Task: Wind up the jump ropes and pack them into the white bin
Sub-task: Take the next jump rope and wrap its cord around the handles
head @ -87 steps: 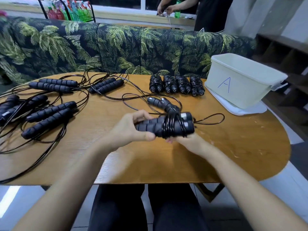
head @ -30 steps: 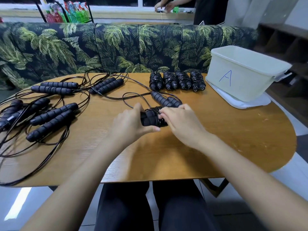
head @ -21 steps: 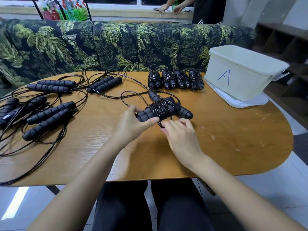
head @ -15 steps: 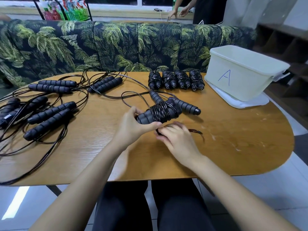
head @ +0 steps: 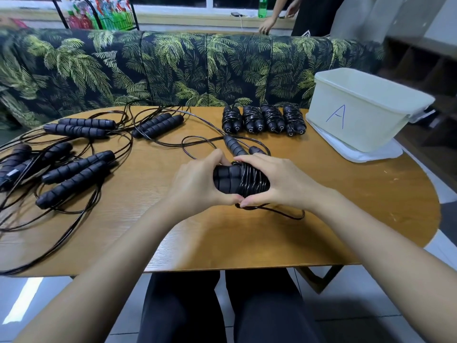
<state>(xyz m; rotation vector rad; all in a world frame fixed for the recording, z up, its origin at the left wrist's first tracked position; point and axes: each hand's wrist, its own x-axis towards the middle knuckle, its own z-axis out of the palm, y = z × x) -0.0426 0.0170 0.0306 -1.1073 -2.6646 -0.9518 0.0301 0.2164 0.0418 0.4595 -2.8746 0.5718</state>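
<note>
Both hands meet above the table [head: 222, 243], near the person's edge. The left hand [head: 195, 186] curls its grip round the bare foam ends of the paired handles, apparently to hold them side by side. The right hand [head: 282, 184] closes its grip over the wound part, likely pinning the turns so they cannot spring loose. The jump rope [head: 237, 180] is a stubby black bundle of ribbed handles with thin glossy cord coiled tightly across them; a short tail [head: 284, 212] trails on the wood. Four finished bundles [head: 262, 118] line up just beside the white bin [head: 358, 120], seemingly staged for packing. The loose ropes [head: 74, 169] lie well apart on the left.
</note>
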